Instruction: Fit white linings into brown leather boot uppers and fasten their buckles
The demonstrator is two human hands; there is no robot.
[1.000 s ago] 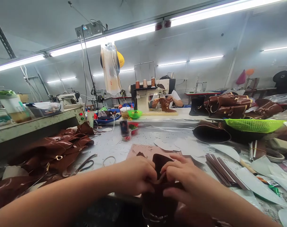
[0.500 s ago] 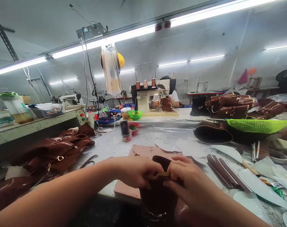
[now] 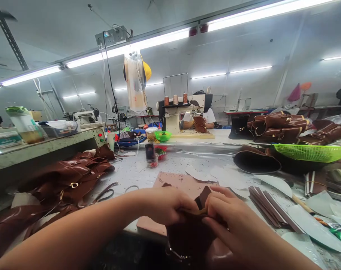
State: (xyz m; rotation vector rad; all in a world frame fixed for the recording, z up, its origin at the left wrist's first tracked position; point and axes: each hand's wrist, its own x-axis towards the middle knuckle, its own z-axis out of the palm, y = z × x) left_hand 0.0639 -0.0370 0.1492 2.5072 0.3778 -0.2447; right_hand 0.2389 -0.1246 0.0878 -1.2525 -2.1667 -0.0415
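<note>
Both hands grip the upper edge of a dark brown leather bag (image 3: 190, 234), held over the table's front edge. My left hand (image 3: 169, 205) is closed on the rim, its fingers curled inside. Just beside it, my right hand (image 3: 223, 212) pinches the same rim, thumb on the near side. Between the hands a brown flap (image 3: 204, 194) stands up. Low on the bag shows a metal clasp or chain (image 3: 177, 255), in shadow. Behind the hands lies a pink board (image 3: 173, 180). The fingertips are partly hidden by the leather.
Brown leather pieces with gold fittings (image 3: 86, 174) are heaped at left. On the right lie dark strips (image 3: 267, 206), white sheets (image 3: 313, 221) and a green basket (image 3: 311, 153). Across the table, a person works at a sewing machine (image 3: 173, 120).
My view has turned slightly left. Both hands keep hold of the bag's rim, and the flap between them now looks narrower and more upright.
</note>
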